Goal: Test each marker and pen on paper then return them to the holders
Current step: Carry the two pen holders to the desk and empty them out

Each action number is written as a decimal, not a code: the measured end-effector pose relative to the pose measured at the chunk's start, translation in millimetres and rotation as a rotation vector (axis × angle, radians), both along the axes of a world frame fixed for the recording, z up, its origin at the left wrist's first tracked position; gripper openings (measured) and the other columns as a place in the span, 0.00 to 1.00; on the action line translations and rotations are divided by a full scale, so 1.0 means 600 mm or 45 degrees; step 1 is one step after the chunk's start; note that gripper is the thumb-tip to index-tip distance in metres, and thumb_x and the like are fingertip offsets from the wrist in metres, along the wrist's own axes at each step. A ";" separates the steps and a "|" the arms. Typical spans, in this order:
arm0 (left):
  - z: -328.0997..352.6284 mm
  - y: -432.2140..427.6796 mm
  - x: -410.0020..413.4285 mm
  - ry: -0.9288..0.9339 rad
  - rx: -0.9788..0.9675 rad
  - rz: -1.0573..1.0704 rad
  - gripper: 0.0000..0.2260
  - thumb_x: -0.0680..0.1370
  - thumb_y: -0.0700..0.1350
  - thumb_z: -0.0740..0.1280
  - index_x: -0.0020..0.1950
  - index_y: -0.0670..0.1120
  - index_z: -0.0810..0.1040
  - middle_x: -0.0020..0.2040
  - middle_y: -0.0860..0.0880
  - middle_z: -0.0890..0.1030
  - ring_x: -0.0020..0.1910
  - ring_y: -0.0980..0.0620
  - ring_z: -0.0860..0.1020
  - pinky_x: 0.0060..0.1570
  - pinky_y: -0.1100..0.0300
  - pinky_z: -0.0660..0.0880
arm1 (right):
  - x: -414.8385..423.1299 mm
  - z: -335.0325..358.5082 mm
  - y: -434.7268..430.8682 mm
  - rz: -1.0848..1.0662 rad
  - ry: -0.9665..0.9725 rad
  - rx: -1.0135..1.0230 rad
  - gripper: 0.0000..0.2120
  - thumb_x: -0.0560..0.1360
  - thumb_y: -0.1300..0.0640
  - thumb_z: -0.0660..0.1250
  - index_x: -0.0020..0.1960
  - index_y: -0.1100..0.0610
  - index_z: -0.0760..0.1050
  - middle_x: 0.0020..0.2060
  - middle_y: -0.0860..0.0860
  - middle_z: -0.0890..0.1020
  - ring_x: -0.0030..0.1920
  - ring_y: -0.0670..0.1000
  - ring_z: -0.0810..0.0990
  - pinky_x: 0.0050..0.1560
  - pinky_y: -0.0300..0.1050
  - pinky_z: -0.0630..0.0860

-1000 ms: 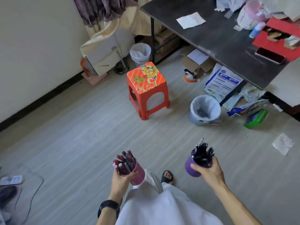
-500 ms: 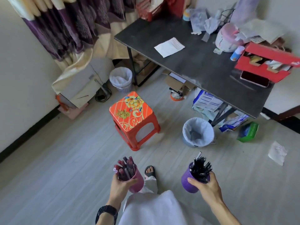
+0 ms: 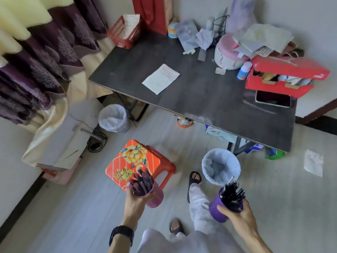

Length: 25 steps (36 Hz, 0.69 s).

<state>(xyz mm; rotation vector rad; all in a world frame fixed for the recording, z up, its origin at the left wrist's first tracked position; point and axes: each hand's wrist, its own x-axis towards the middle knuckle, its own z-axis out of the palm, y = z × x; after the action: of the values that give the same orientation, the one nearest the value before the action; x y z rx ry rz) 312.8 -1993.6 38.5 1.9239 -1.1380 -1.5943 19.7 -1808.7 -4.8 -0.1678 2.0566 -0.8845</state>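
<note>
The left hand (image 3: pixel 135 202) has its grip curled around a pink holder (image 3: pixel 155 197), thumb across the near rim, and the holder is packed with dark red markers (image 3: pixel 141 183) standing on end. The right hand (image 3: pixel 238 215) has its grip wrapped around a purple holder (image 3: pixel 218 209), thumb lying across its front wall, and a bunch of black pens (image 3: pixel 232 195) sticks up out of it. Both holders are carried in the air above the pale floor (image 3: pixel 73 207), well apart from each other, with the person's sandalled foot (image 3: pixel 195 178) and light trouser leg between them. A black watch (image 3: pixel 121 234) sits on the left wrist. At 12 o'clock from the pink holder, just behind it, stands a red stool (image 3: pixel 135 161) with a flower print on its seat. At 12 o'clock from the purple holder is a lined bin (image 3: pixel 220 168). Farther off, toward 12 o'clock, the dark counter (image 3: pixel 200 95) carries a sheet of paper (image 3: pixel 160 78) near its left half, apart from everything else on it. A phone (image 3: pixel 273 99) lies at the counter's right end, just in front of a red box (image 3: pixel 284 77). A second lined bin (image 3: pixel 113 117) stands on the floor by the counter's left leg, beside the curtain (image 3: pixel 36 70).
</note>
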 end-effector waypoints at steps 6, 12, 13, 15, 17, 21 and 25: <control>0.004 -0.108 -0.072 -0.045 0.033 0.064 0.29 0.65 0.39 0.82 0.63 0.49 0.77 0.54 0.48 0.85 0.52 0.47 0.83 0.56 0.42 0.80 | -0.081 0.026 -0.153 0.090 0.047 -0.010 0.40 0.52 0.42 0.80 0.62 0.47 0.75 0.49 0.43 0.85 0.51 0.52 0.83 0.48 0.46 0.74; 0.037 -0.231 -0.142 -0.030 -0.014 0.063 0.25 0.67 0.41 0.81 0.61 0.49 0.77 0.52 0.48 0.85 0.50 0.49 0.82 0.45 0.52 0.79 | -0.164 0.076 -0.328 0.212 0.060 -0.150 0.34 0.55 0.41 0.83 0.57 0.45 0.75 0.44 0.35 0.85 0.49 0.41 0.83 0.46 0.38 0.73; 0.044 -0.251 -0.152 -0.023 -0.019 0.070 0.24 0.68 0.41 0.81 0.60 0.48 0.77 0.51 0.47 0.85 0.49 0.49 0.82 0.43 0.55 0.77 | -0.175 0.085 -0.356 0.224 0.055 -0.180 0.32 0.58 0.45 0.85 0.57 0.45 0.75 0.45 0.36 0.85 0.50 0.41 0.83 0.47 0.38 0.73; 0.061 -0.293 -0.172 -0.006 -0.046 0.062 0.22 0.68 0.42 0.81 0.58 0.47 0.78 0.49 0.47 0.86 0.46 0.50 0.83 0.41 0.58 0.76 | -0.193 0.109 -0.413 0.253 0.076 -0.235 0.30 0.60 0.46 0.85 0.57 0.42 0.74 0.45 0.33 0.85 0.46 0.35 0.82 0.45 0.31 0.73; 0.078 -0.337 -0.195 0.007 -0.090 0.012 0.19 0.68 0.43 0.81 0.55 0.50 0.79 0.46 0.51 0.86 0.45 0.51 0.84 0.40 0.60 0.75 | -0.208 0.133 -0.469 0.286 0.096 -0.290 0.30 0.59 0.43 0.83 0.57 0.39 0.73 0.45 0.30 0.83 0.45 0.30 0.81 0.41 0.24 0.71; 0.098 -0.421 -0.240 0.069 -0.145 -0.070 0.18 0.68 0.39 0.81 0.52 0.52 0.80 0.46 0.53 0.87 0.44 0.53 0.85 0.42 0.58 0.76 | -0.225 0.158 -0.562 0.313 0.091 -0.368 0.32 0.60 0.44 0.83 0.59 0.37 0.73 0.48 0.31 0.84 0.48 0.34 0.82 0.47 0.33 0.74; 0.108 -0.506 -0.289 0.147 -0.183 -0.149 0.21 0.63 0.43 0.80 0.53 0.54 0.81 0.49 0.49 0.87 0.48 0.48 0.86 0.47 0.52 0.80 | -0.230 0.158 -0.632 0.246 0.103 -0.415 0.31 0.61 0.47 0.82 0.61 0.39 0.73 0.47 0.35 0.85 0.48 0.38 0.84 0.51 0.40 0.77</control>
<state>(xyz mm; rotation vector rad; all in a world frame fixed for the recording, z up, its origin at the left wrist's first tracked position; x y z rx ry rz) 139.2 -2297.0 103.1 1.6801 -1.2996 -1.6129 -118.2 -2187.7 90.0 -0.5775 1.9183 -1.0995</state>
